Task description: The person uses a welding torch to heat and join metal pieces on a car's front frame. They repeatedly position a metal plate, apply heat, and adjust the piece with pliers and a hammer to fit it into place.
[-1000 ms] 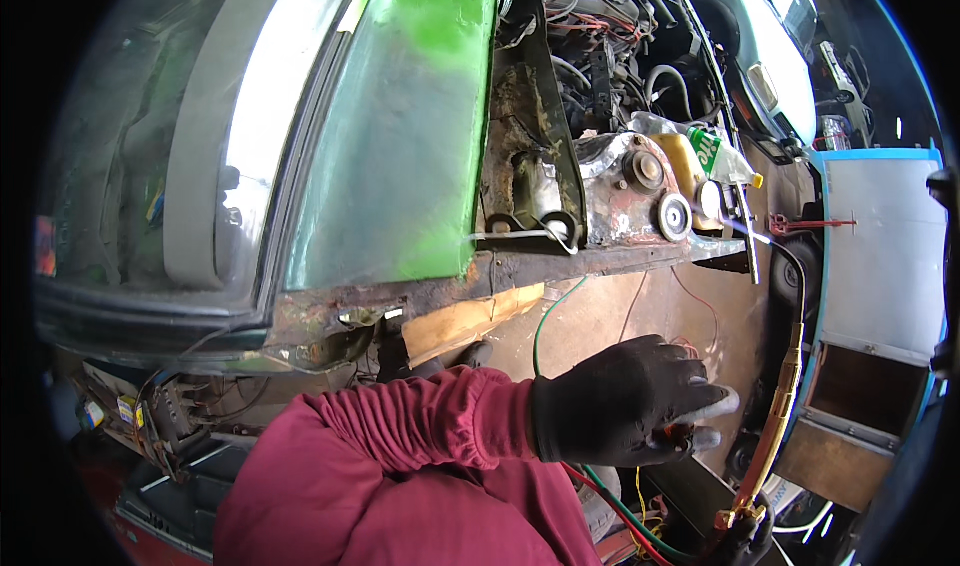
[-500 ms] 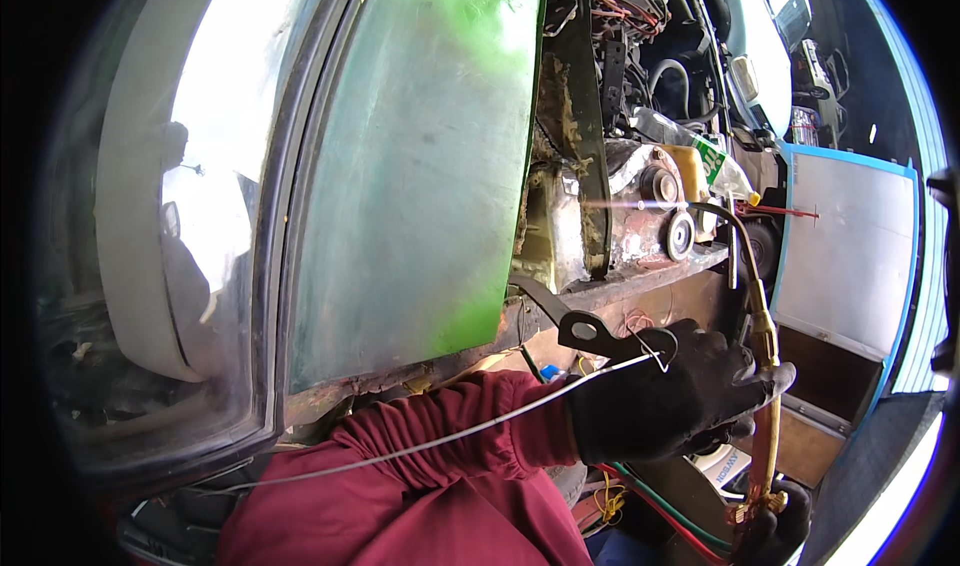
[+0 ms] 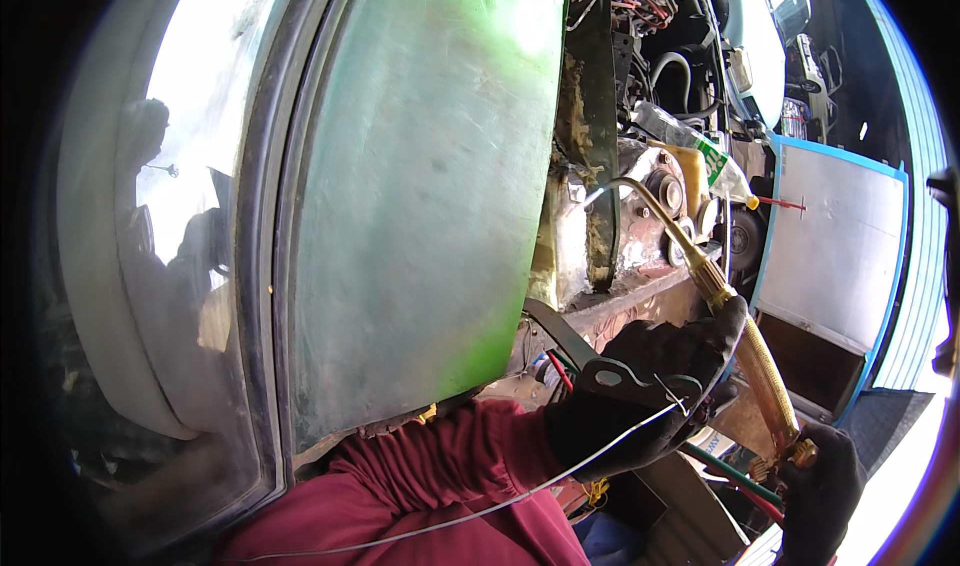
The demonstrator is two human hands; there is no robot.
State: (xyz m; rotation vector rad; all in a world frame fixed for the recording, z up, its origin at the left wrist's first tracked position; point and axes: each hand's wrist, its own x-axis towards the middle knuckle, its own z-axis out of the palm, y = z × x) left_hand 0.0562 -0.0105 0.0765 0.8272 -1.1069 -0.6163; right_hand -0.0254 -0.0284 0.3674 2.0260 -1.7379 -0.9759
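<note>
Brass torch [image 3: 762,381] pointing toward 11 o'clock
Likely stiff, weighty, best held low: right hand [image 3: 826,478] grasps its valve end [image 3: 803,453]; left hand's [image 3: 640,398] grip, cannot tell

A big pale box with blue edges [image 3: 830,236] stands near a ribbed wall [image 3: 918,286]. Bright white light [image 3: 905,471] glows nearby.

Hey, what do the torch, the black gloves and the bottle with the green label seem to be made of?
Torch: metal, probably brass, given its golden sheen and ribbed collar.
Gloves: matte black, likely fabric; any coating is hard to tell.
Bottle: smooth clear plastic, most likely, being see-through and glossy.
</note>
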